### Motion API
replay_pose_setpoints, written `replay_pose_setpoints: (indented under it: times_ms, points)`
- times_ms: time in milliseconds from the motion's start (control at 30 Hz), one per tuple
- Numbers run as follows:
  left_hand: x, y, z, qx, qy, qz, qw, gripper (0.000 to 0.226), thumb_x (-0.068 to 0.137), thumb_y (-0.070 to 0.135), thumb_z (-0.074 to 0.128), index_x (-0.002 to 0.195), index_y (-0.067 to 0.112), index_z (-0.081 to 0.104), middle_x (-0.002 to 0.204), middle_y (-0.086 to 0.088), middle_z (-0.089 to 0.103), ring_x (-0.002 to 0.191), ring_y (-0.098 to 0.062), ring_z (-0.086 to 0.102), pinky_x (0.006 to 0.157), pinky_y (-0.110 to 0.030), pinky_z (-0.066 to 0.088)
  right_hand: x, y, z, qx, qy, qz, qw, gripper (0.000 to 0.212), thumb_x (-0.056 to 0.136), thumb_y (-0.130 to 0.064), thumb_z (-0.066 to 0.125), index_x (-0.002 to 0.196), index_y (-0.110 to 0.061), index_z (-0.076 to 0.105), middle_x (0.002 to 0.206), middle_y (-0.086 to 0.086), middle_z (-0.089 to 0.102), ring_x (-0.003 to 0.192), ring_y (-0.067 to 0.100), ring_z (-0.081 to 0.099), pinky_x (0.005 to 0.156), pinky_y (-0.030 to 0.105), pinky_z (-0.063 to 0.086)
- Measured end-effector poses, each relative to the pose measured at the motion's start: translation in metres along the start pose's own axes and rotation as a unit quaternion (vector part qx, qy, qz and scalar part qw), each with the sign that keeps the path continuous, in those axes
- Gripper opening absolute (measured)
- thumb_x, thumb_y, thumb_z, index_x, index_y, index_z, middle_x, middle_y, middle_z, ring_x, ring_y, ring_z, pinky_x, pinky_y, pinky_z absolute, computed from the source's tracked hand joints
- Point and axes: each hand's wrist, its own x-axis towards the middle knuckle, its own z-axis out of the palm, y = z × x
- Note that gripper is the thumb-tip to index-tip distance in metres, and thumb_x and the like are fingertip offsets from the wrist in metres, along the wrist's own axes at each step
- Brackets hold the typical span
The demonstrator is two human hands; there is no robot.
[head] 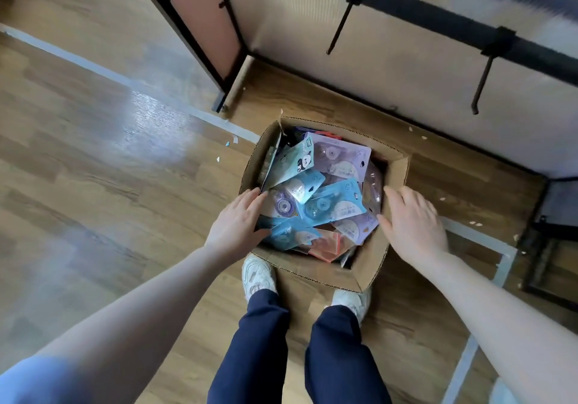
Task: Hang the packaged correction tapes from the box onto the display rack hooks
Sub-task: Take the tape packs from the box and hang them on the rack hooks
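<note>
An open cardboard box (pixel 377 266) sat on the wood floor (pixel 93 159) between the person's white shoes (pixel 259 275) and the display rack (pixel 406 68), and it was filled with a loose, jumbled heap of packaged correction tapes (pixel 325 197) in blue, teal, lilac and a little orange-pink, lying flat and overlapping at all angles. One teal pack (pixel 297 162) near the back left showed a panda picture; the small print on the cards was too blurred to read. The left hand (pixel 237 225) was at the box's left edge, fingers spread and loosely curled against the side wall and the packs next to it, thumb touching a blue pack (pixel 294 234) near the front; not closed around anything. The right hand (pixel 413 219) was at the right edge, open and flat, fingers spread, thumb tip just touching a lilac pack (pixel 356 225); nothing gripped. All the packs were in the box, lying between the two hands. Two black hooks (pixel 339 24) (pixel 483 81) stuck out from the rack's top bar (pixel 438 17), both bare. Bits of paper (pixel 231 142) lay scattered on the floor.
</note>
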Motion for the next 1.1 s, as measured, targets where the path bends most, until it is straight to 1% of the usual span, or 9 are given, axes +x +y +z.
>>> replay_pose_setpoints:
  times_ms: [167,233,400,533,600,767,900,1000,1100]
  points:
    - [0.009,-0.021,0.04,0.002,-0.069,-0.016,0.997,0.073,0.087,0.038,0.059,0.146,0.017,0.022,0.152,-0.003,0.023,0.139,-0.019,0.023,0.11,-0.03,0.024,0.019,-0.005,0.036,0.005,-0.024,0.007,1.0,0.054,0.092,-0.034,0.051,0.138,-0.012,0.034,0.134,0.009,0.045,0.123,0.026,0.043,0.099,0.038,0.038]
    - [0.014,-0.027,0.052,0.003,-0.093,-0.019,0.995,0.071,0.087,0.038,0.058,0.146,0.017,0.023,0.151,-0.003,0.026,0.137,-0.019,0.025,0.11,-0.03,0.026,0.026,-0.008,0.047,0.013,-0.032,0.007,0.999,0.054,0.092,-0.033,0.051,0.138,-0.012,0.035,0.134,0.009,0.045,0.123,0.027,0.044,0.099,0.038,0.038]
    - [0.031,-0.032,0.075,-0.017,-0.118,-0.025,0.993,0.064,0.087,0.037,0.059,0.141,0.017,0.031,0.141,-0.001,0.037,0.129,-0.021,0.034,0.102,-0.033,0.035,0.043,-0.012,0.067,0.024,-0.047,0.018,0.998,0.055,0.093,-0.032,0.051,0.139,-0.011,0.033,0.137,0.011,0.042,0.126,0.027,0.042,0.099,0.038,0.039]
    - [0.045,-0.029,0.091,-0.036,-0.155,-0.014,0.987,0.069,0.084,0.037,0.062,0.142,0.021,0.03,0.138,-0.001,0.039,0.128,-0.021,0.036,0.1,-0.035,0.037,0.054,-0.013,0.083,0.047,-0.066,0.042,0.996,0.056,0.093,-0.033,0.05,0.14,-0.01,0.031,0.139,0.013,0.04,0.127,0.03,0.04,0.102,0.041,0.036]
    - [0.051,-0.027,0.098,-0.042,-0.168,-0.003,0.985,0.07,0.083,0.037,0.064,0.142,0.023,0.03,0.139,-0.002,0.04,0.127,-0.022,0.036,0.101,-0.035,0.037,0.059,-0.014,0.089,0.059,-0.076,0.052,0.994,0.057,0.093,-0.034,0.05,0.141,-0.01,0.03,0.139,0.013,0.04,0.126,0.031,0.041,0.1,0.042,0.038]
    - [0.062,-0.027,0.108,-0.054,-0.136,0.005,0.989,0.063,0.081,0.036,0.066,0.138,0.026,0.039,0.131,-0.004,0.045,0.12,-0.025,0.041,0.097,-0.036,0.038,0.07,-0.016,0.102,0.095,-0.098,0.085,0.987,0.056,0.093,-0.034,0.051,0.14,-0.013,0.031,0.136,0.014,0.043,0.122,0.032,0.044,0.096,0.044,0.04]
    - [0.07,-0.026,0.11,-0.057,-0.119,0.014,0.991,0.05,0.08,0.035,0.067,0.126,0.023,0.05,0.122,-0.002,0.05,0.109,-0.024,0.044,0.091,-0.034,0.038,0.081,-0.015,0.108,0.113,-0.107,0.099,0.983,0.055,0.092,-0.033,0.053,0.139,-0.013,0.032,0.132,0.015,0.045,0.118,0.034,0.046,0.092,0.043,0.041]
    - [0.076,-0.024,0.11,-0.048,-0.109,0.029,0.992,0.038,0.079,0.036,0.068,0.111,0.019,0.057,0.115,0.0,0.057,0.102,-0.024,0.047,0.087,-0.036,0.04,0.089,-0.014,0.109,0.135,-0.097,0.119,0.979,0.055,0.091,-0.031,0.056,0.138,-0.014,0.033,0.129,0.016,0.047,0.116,0.036,0.047,0.09,0.043,0.042]
    - [0.08,-0.02,0.109,-0.028,-0.123,0.054,0.991,0.039,0.079,0.041,0.067,0.108,0.017,0.057,0.11,0.0,0.061,0.101,-0.024,0.049,0.084,-0.034,0.039,0.093,-0.014,0.109,0.159,-0.08,0.133,0.975,0.051,0.089,-0.028,0.06,0.133,-0.016,0.037,0.126,0.014,0.048,0.113,0.037,0.05,0.086,0.045,0.044]
